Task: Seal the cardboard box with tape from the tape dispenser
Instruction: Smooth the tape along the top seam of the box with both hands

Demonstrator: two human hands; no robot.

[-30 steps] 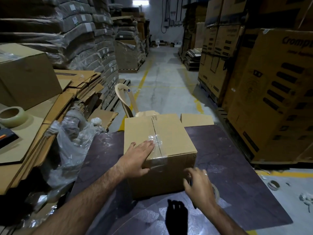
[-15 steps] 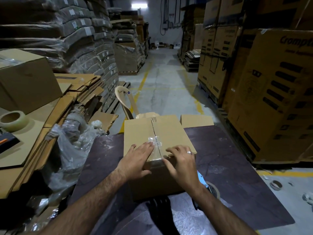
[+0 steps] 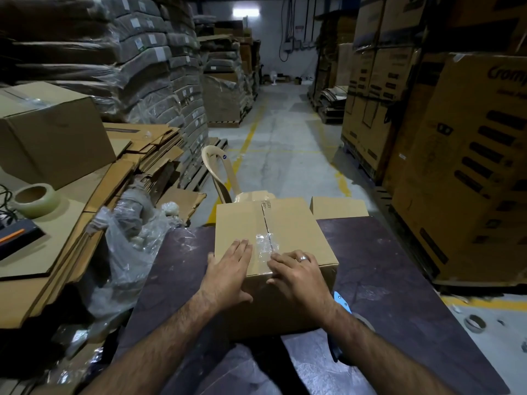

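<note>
A brown cardboard box (image 3: 291,223) stands on a dark purple table (image 3: 385,266), flaps closed, with a short strip of clear tape (image 3: 263,246) across the near end of its centre seam. My left hand (image 3: 228,273) lies flat on the box top left of the tape, thumb down the near side. My right hand (image 3: 298,276), wearing a ring, presses flat on the top right of the tape. The tape dispenser (image 3: 342,302) with a blue part lies on the table behind my right wrist, mostly hidden by my forearm.
A loose tape roll (image 3: 35,199) sits on flattened cardboard sheets (image 3: 65,238) at left, beside crumpled plastic wrap (image 3: 128,252). A tan plastic chair (image 3: 219,175) stands beyond the box. Tall stacked cartons (image 3: 470,166) line the right; wrapped bundles (image 3: 114,67) fill the left.
My right hand left the tape dispenser on the table and came up onto the box top, then slid right of the tape. My left hand stayed flat on the box.
</note>
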